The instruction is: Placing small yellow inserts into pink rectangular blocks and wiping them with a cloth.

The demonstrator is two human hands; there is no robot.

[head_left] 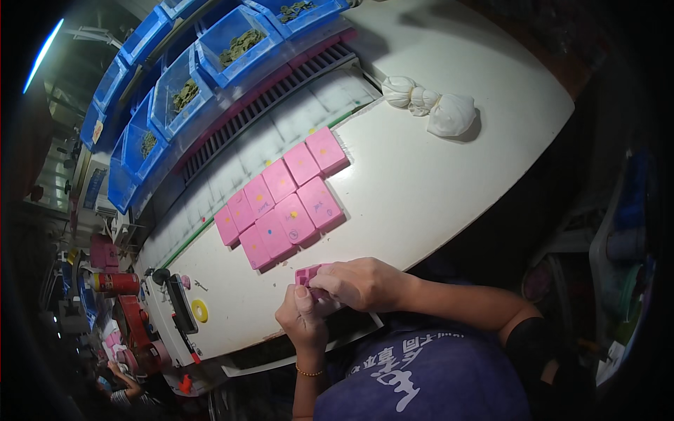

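Observation:
Close to the table's near edge, both my hands are closed on one pink rubber mould (305, 274), which shows a notched, blocky surface. My left hand (302, 317) grips it from below and the left, thumb up. My right hand (363, 283) comes in from the right, its fingers pressed together on the mould and partly covering it. Just beyond the hands, several similar pink moulds (281, 181) lie flat in two touching rows, some with yellow or blue dots and pen marks. Any small item between the fingers is hidden.
A white knotted cloth bag (450, 115) lies at the far right of the white table (421, 189). Blue bins (240, 43) with small greenish pieces stand over a dark slatted rack (260, 95). A yellow ring (200, 311) rests at the left. Another person (126, 387) sits in the lower left background.

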